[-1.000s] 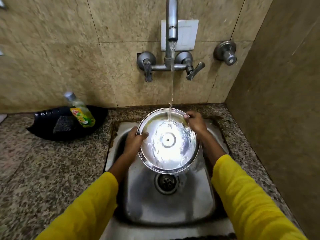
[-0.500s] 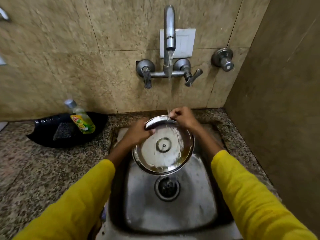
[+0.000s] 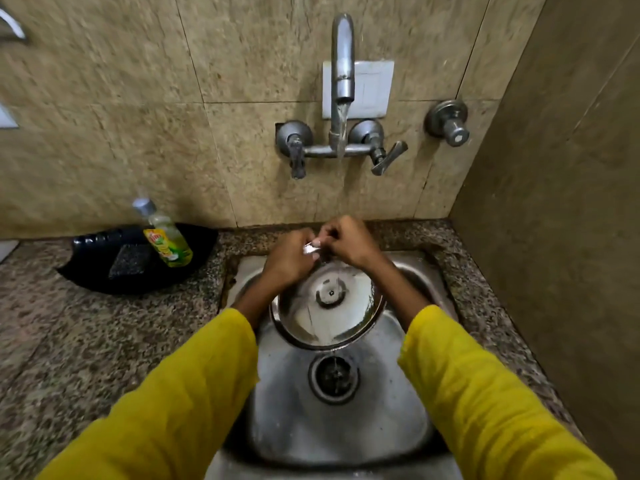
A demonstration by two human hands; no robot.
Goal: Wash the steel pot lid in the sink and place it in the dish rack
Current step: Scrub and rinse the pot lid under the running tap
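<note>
The round steel pot lid (image 3: 325, 308) is held tilted over the steel sink (image 3: 398, 410), its inner face with a centre rivet toward me and its lower edge just above the drain (image 3: 333, 378). My left hand (image 3: 289, 259) and my right hand (image 3: 348, 242) both grip the lid's far top rim, close together, fingers curled over the edge. Water runs from the tap (image 3: 343, 64) down onto the hands and the top of the lid. No dish rack is in view.
A black tray (image 3: 93, 271) on the granite counter at the left holds a dish soap bottle (image 3: 166, 237) and a dark scrub sponge (image 3: 130, 261). Tap handles (image 3: 381, 157) and a wall valve (image 3: 450, 123) sit on the tiled wall. A side wall stands at the right.
Both hands have slid from the lid's sides up to its far rim and met there. The lid has tipped more upright and dropped lower toward the drain.
</note>
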